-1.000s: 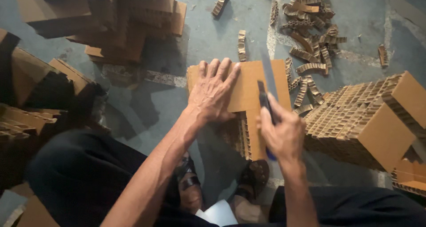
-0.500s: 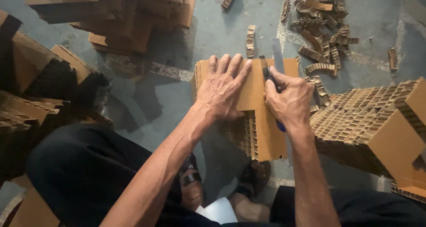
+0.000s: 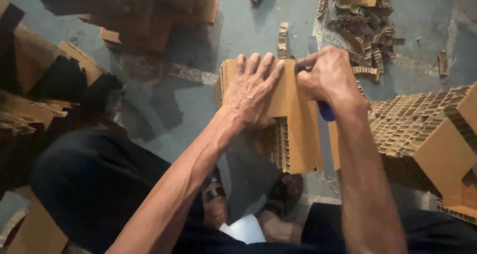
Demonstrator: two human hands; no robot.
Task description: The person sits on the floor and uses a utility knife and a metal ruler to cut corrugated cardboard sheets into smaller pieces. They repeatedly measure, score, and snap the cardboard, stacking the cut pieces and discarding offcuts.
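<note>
Hands apart: left hand flat w/ fingers spread on honeycomb cardboard block, right hand clamped on blue-handled knife at block's top edge.

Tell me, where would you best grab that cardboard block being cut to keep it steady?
Press down on the flat brown top face of the honeycomb cardboard block, coming from above on its left part, as the left hand does with fingers spread. The broad face gives a wide hold, probably safest because it stays clear of the blue-handled knife in the right hand.
</note>
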